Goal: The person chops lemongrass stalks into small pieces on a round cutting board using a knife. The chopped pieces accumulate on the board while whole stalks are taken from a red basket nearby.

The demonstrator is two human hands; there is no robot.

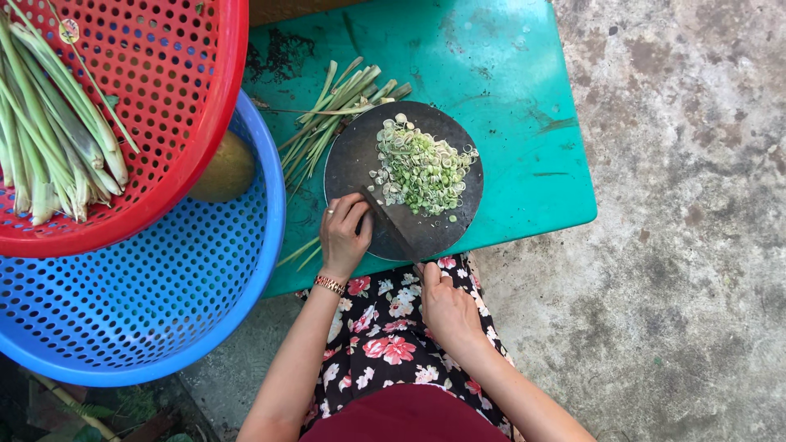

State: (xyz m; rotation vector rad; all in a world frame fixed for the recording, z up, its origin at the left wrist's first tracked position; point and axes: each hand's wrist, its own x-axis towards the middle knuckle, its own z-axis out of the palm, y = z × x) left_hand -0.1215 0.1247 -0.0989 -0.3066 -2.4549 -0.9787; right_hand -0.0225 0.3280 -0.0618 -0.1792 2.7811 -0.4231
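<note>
On the low teal plastic surface [508, 74] I see a round dark chopping board [348, 160] carrying a heap of thinly sliced pale-green lemongrass rings [422, 168], kept to the far half so the near half stays free for the blade. My right hand [446, 307] is closed around the handle of a dark broad knife [393, 229], whose blade lies across the board's near part. My left hand [344, 233] rests with its fingers curled on the board by the blade, holding nothing that I can make out. Trimmed green stalks [332, 115] lie beside the board; a red perforated plastic basket [176, 98] of whole stalks sits in a blue one [164, 303].
</note>
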